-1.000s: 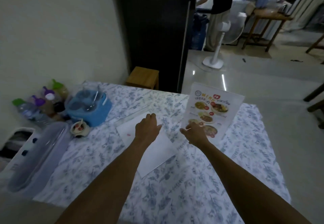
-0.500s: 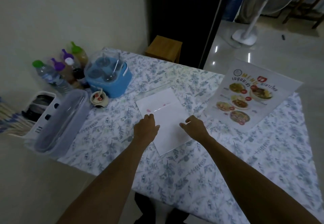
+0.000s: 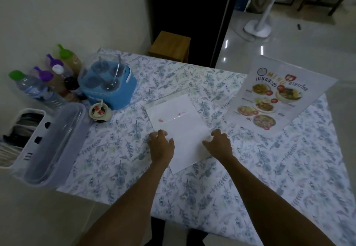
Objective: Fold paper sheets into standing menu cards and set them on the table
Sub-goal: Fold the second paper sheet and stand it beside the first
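A white paper sheet (image 3: pixel 179 128) lies flat and blank side up on the floral tablecloth (image 3: pixel 250 178) near the table's centre, turned slightly askew. The left hand (image 3: pixel 160 146) rests at the sheet's 8 o'clock edge, fingers spread and loosely curled, pressing down rather than gripping. The right hand (image 3: pixel 219 144) sits at the 4 o'clock edge in the same manner, fingertips on the paper, closed on nothing. A finished printed menu card (image 3: pixel 277 95) stands at 2 o'clock from the sheet, well apart from it.

The step in hand appears to be starting the fold. To do it well, the near edge should probably be lifted with both thumbs and carried toward 12 o'clock, with corners matched before any crease is pressed. A faint line already crosses the sheet's middle and may serve as a guide. The soft cloth may let the paper slide, so one hand should pin it while the other runs the crease outward from the centre.
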`<act>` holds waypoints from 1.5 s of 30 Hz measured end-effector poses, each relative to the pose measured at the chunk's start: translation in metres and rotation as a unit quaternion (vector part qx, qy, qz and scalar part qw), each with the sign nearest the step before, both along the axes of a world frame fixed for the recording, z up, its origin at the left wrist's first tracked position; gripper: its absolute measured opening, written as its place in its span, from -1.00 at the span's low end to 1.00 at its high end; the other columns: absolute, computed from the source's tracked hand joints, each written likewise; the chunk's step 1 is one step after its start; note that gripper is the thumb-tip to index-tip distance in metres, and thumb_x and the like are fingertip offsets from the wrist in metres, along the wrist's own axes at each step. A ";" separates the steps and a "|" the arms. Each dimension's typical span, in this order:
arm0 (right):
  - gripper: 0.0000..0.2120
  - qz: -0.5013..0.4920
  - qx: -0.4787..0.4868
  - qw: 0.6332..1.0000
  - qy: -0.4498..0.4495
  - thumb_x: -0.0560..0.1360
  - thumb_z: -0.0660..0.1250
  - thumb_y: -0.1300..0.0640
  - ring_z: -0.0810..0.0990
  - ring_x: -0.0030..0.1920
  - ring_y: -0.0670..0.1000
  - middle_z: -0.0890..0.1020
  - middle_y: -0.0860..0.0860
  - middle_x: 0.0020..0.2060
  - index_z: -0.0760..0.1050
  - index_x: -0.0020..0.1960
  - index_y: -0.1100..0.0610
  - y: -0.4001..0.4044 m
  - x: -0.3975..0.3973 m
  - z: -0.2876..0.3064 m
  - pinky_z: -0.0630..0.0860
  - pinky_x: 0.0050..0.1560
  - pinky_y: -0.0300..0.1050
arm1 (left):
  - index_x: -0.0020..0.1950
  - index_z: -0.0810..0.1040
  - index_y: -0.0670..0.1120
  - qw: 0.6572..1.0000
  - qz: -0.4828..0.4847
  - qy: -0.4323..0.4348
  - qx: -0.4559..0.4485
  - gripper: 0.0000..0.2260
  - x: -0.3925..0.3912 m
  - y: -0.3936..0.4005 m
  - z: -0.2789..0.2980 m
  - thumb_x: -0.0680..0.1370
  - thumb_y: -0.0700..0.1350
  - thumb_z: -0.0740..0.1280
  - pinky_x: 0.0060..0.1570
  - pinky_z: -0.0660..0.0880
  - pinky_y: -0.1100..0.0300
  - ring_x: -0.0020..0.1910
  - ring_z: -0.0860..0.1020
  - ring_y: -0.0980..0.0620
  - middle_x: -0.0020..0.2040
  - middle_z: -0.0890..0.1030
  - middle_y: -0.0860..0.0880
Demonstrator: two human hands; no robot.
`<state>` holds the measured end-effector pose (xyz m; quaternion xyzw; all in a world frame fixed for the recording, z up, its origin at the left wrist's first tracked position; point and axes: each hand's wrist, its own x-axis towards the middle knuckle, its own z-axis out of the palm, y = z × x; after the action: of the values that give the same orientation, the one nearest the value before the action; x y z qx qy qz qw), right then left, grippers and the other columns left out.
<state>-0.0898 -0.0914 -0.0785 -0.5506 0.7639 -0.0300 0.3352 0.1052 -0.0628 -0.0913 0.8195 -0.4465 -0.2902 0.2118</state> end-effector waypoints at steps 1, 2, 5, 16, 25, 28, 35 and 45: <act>-0.43 -0.033 0.003 0.999 -0.031 0.45 0.44 -0.07 0.51 0.23 0.26 0.52 0.21 0.23 0.36 0.33 0.16 0.003 -0.003 0.000 0.52 0.20 0.16 | 0.16 0.54 -0.08 1.000 0.000 0.004 -0.005 -0.79 0.001 0.000 0.000 0.55 -0.10 0.41 -0.01 0.46 0.14 0.22 0.47 -0.16 0.30 0.40 -0.16; -0.45 -0.066 0.010 0.996 -0.063 0.46 0.45 -0.04 0.54 0.22 0.24 0.54 0.19 0.23 0.37 0.33 0.17 0.008 -0.006 0.000 0.53 0.19 0.14 | 0.14 0.55 -0.08 1.000 0.001 0.008 -0.007 -0.80 0.003 0.000 -0.001 0.54 -0.11 0.42 0.01 0.45 0.15 0.23 0.46 -0.17 0.29 0.40 -0.16; -0.61 -0.120 0.018 0.987 -0.106 0.51 0.35 0.11 0.53 0.22 0.19 0.55 0.18 0.26 0.44 0.31 0.19 0.025 -0.014 0.000 0.52 0.22 0.08 | 0.08 0.60 -0.09 0.999 0.009 0.026 -0.016 -0.78 0.014 -0.001 -0.003 0.47 -0.11 0.49 0.12 0.51 0.05 0.18 0.51 -0.19 0.21 0.50 -0.21; -0.61 -0.142 0.038 0.936 -0.321 0.51 0.14 0.43 0.54 -0.28 0.03 0.58 0.13 -0.22 0.59 0.18 0.14 0.060 -0.032 0.053 0.54 -0.25 -0.17 | 0.12 0.69 -0.20 0.996 -0.034 0.074 -0.027 -0.76 0.064 -0.003 0.023 0.61 -0.20 0.24 0.20 0.54 0.03 0.12 0.63 -0.16 0.16 0.68 -0.17; -0.71 -0.088 0.049 0.894 -0.437 0.54 0.31 0.42 0.63 0.15 0.16 0.59 0.18 0.20 0.61 0.23 0.27 0.061 -0.042 0.107 0.66 0.03 -0.10 | 0.27 0.63 -0.16 0.976 -0.194 0.086 -0.048 -0.73 0.104 -0.014 0.073 0.58 -0.23 0.37 0.03 0.45 0.33 0.16 0.61 -0.09 0.24 0.63 -0.13; -0.72 -0.088 0.047 0.889 -0.448 0.55 0.32 0.40 0.67 0.16 0.17 0.63 0.17 0.21 0.60 0.24 0.28 0.055 -0.041 0.124 0.65 0.14 -0.05 | 0.20 0.67 -0.14 0.966 -0.238 0.078 -0.065 -0.76 0.114 -0.023 0.084 0.56 -0.29 0.38 -0.02 0.41 0.38 0.14 0.61 -0.07 0.22 0.65 -0.12; -0.81 -0.076 -0.062 0.916 -0.390 0.52 0.42 0.19 0.69 0.11 0.13 0.72 0.13 0.06 0.67 0.12 0.16 0.031 -0.034 0.150 0.60 0.21 0.10 | -0.13 0.72 -0.16 0.955 -0.273 0.077 -0.083 -0.66 0.111 -0.045 0.110 0.45 0.13 0.49 -0.32 0.38 0.39 -0.24 0.63 0.00 -0.26 0.68 -0.08; -0.86 -0.095 -0.186 0.927 -0.311 0.50 0.45 0.07 0.69 0.01 0.11 0.70 0.08 -0.05 0.64 -0.03 0.14 -0.013 -0.016 0.144 0.66 0.02 0.10 | 0.25 0.63 0.03 0.960 -0.263 0.021 -0.096 -0.62 0.101 -0.079 0.123 0.57 0.22 0.29 -0.07 0.48 0.15 0.06 0.62 -0.03 0.18 0.67 -0.03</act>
<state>-0.1063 -0.1047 0.0650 -0.4911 0.6505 -0.3733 0.4431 0.2063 -0.1416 0.0322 0.6426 -0.6675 -0.3088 0.2148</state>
